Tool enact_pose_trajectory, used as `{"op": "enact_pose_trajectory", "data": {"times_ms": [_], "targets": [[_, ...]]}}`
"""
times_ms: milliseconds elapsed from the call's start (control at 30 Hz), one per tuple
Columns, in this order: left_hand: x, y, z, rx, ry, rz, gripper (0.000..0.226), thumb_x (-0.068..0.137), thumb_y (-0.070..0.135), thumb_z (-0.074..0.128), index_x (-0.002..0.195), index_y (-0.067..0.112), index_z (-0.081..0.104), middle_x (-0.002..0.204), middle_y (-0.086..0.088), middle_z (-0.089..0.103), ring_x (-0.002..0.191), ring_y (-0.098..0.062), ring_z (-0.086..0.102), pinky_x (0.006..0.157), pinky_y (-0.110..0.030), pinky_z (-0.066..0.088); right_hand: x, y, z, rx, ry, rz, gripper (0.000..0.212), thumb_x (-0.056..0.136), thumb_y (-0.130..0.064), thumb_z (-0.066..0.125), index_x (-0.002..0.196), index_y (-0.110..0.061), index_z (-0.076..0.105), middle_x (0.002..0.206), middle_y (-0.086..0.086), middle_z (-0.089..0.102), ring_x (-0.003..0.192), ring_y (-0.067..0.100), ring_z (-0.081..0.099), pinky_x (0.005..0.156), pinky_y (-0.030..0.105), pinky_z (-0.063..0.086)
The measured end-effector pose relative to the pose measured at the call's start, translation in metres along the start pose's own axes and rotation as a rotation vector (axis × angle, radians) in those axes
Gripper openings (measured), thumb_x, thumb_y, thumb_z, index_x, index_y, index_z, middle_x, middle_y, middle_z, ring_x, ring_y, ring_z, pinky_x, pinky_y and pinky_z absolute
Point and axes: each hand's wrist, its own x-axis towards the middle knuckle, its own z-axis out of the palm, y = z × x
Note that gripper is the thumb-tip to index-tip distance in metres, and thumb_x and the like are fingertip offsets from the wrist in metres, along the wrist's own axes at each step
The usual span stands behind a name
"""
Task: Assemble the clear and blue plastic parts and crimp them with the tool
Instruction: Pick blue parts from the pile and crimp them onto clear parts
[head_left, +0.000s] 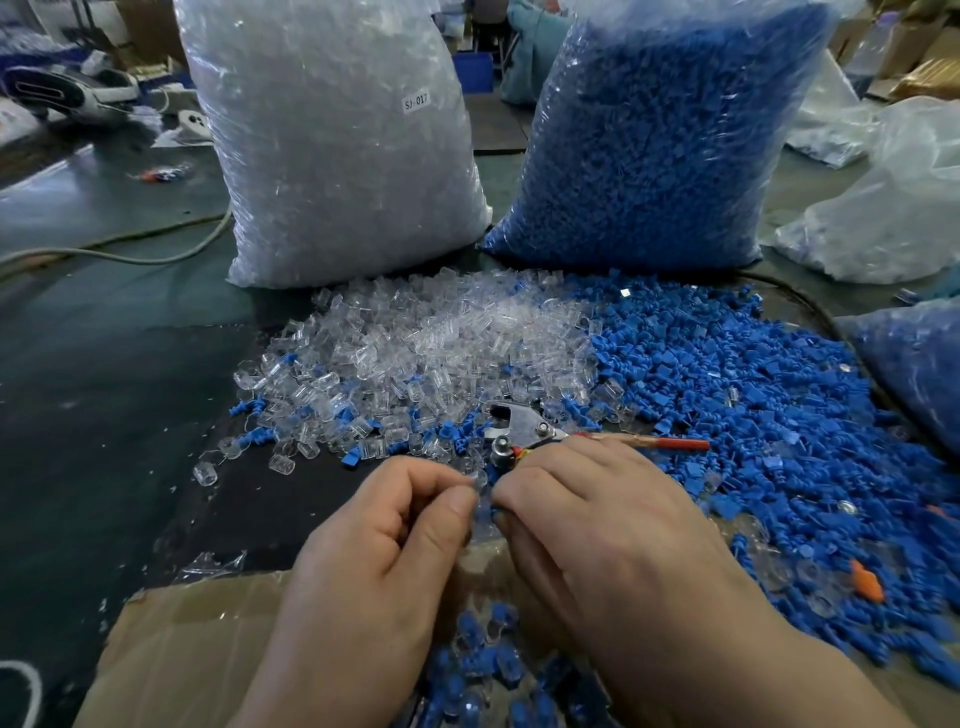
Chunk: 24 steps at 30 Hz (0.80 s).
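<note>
My left hand (395, 525) pinches a small clear part (475, 480) between thumb and fingers. Right beside it, my right hand (587, 519) pinches a blue part (485, 514), and the two parts meet between the fingertips. The crimp tool (519, 431), metal-headed with red handles, lies just beyond my right hand's knuckles; the hand covers part of its handles. A heap of clear parts (426, 343) lies ahead at the centre, and a wide spread of blue parts (753, 395) lies to the right.
Two tall bags stand behind the piles: clear parts (332, 140) on the left, blue parts (660, 130) on the right. Below my hands a cardboard box (176, 644) holds several assembled pieces (483, 660). More plastic bags (893, 208) sit at the far right; a cable (130, 254) runs at the left.
</note>
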Motion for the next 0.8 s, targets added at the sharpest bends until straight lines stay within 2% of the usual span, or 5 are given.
{"op": "enact_pose_trajectory", "data": {"times_ms": [267,467,533,667,800], "targets": [[0.000,0.006,-0.008,-0.038,-0.122,0.114,0.032,0.085,0.064,0.059,0.081,0.032,0.065,0.059,0.009,0.058,0.051,-0.001,0.050,0.046,-0.014,0.040,0.001,-0.015,-0.011,0.331,-0.119,0.216,0.032,0.091,-0.048,0.037,0.074,-0.025,0.051,0.071,-0.011,0.050,0.070,0.007,0.048,0.061,0.029,0.040],[0.000,0.011,-0.005,0.212,-0.100,0.527,0.011,0.091,0.037,0.059,0.098,0.031,0.062,0.090,0.017,0.060,0.077,-0.001,0.062,0.063,-0.012,0.047,0.006,-0.016,-0.024,1.307,-0.350,0.759,0.019,0.068,-0.027,0.050,0.051,-0.019,0.054,0.047,-0.005,0.043,0.044,0.009,0.036,0.043,0.022,0.030],[-0.001,0.011,-0.007,0.221,-0.100,0.521,0.013,0.089,0.036,0.060,0.099,0.030,0.065,0.090,0.018,0.062,0.079,-0.001,0.063,0.064,-0.011,0.048,0.005,-0.012,-0.025,1.176,-0.343,0.724,0.024,0.074,-0.032,0.053,0.053,-0.019,0.055,0.048,-0.006,0.045,0.044,0.010,0.039,0.044,0.024,0.032],[0.003,0.003,-0.021,0.375,-0.171,0.258,0.012,0.081,0.053,0.057,0.089,0.044,0.061,0.087,0.026,0.066,0.078,0.001,0.064,0.054,-0.016,0.048,-0.005,-0.002,-0.021,0.238,-0.275,0.376,0.032,0.086,-0.057,0.041,0.078,-0.029,0.056,0.070,-0.014,0.060,0.061,0.002,0.053,0.055,0.027,0.046],[0.005,-0.004,-0.019,0.528,-0.315,0.281,0.013,0.077,0.049,0.055,0.085,0.042,0.061,0.083,0.025,0.064,0.074,0.002,0.061,0.056,-0.018,0.047,-0.004,-0.007,-0.017,0.058,-0.365,0.200,0.025,0.094,-0.053,0.037,0.092,-0.032,0.050,0.087,-0.013,0.055,0.079,0.008,0.052,0.070,0.034,0.047]]}}
